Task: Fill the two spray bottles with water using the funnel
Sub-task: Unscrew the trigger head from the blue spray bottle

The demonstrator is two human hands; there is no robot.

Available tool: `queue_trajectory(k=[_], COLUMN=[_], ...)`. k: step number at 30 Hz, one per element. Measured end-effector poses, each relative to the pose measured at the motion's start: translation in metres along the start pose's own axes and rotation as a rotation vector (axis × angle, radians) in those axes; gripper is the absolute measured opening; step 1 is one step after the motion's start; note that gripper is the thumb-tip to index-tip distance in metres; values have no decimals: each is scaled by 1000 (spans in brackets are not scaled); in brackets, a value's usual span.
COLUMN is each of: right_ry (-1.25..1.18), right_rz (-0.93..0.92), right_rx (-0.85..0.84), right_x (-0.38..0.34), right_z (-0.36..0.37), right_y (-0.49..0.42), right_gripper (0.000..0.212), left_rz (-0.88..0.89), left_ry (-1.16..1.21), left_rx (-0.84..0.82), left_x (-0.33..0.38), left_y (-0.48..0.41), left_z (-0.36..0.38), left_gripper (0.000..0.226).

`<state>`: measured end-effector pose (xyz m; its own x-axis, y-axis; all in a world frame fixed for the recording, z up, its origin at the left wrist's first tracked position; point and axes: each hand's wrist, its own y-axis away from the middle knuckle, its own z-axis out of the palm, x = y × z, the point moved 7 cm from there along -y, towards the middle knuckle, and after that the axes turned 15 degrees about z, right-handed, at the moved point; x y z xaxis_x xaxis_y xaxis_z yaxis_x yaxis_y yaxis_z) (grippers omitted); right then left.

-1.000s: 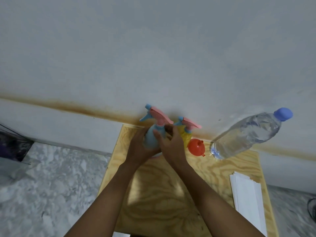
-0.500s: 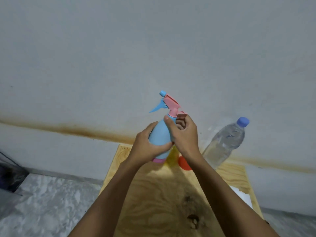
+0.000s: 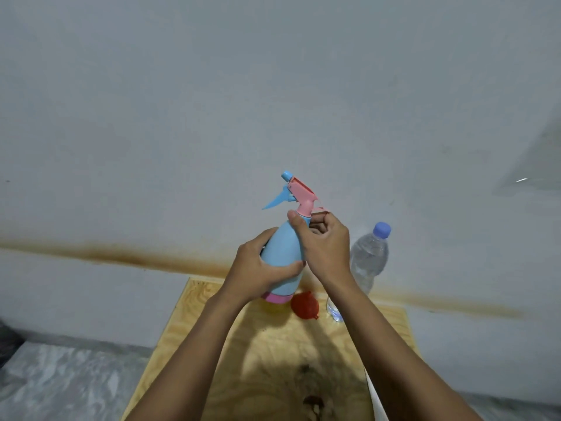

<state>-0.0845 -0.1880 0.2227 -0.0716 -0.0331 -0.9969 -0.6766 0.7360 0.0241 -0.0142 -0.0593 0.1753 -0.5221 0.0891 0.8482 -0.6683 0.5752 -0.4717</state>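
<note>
I hold a blue spray bottle [image 3: 283, 262] with a pink base and pink trigger head up above the wooden table. My left hand [image 3: 258, 268] wraps around its body. My right hand [image 3: 324, 241] grips the neck just under the pink spray head [image 3: 302, 196]. A red funnel [image 3: 304, 305] lies on the table below the bottle. A clear water bottle [image 3: 368, 259] with a blue cap stands to the right, behind my right wrist. The second, yellow spray bottle is almost wholly hidden behind the blue one.
The small plywood table [image 3: 197, 317] stands against a white wall with a brown stain line. White paper sheets [image 3: 376, 402] lie at its right front edge. Marbled grey floor [image 3: 60, 381] lies to the left.
The blue spray bottle was lifted off the table and now sits higher in both hands. My right hand shifted from its body up to the neck. The view tilted upward.
</note>
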Motion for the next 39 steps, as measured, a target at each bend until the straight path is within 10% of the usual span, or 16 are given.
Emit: queue_trajectory(k=[14, 39], right_ry=[29, -81], right_rz=[45, 67], right_rx=[-429, -87], right_x=[7, 25], right_z=[2, 23], right_y=[12, 7], right_gripper=[28, 39], left_rz=[-67, -33], left_ry=[83, 132], left_rx=[27, 130], left_x=[6, 0], left_y=[23, 19], left_z=[5, 5], left_gripper=[49, 54])
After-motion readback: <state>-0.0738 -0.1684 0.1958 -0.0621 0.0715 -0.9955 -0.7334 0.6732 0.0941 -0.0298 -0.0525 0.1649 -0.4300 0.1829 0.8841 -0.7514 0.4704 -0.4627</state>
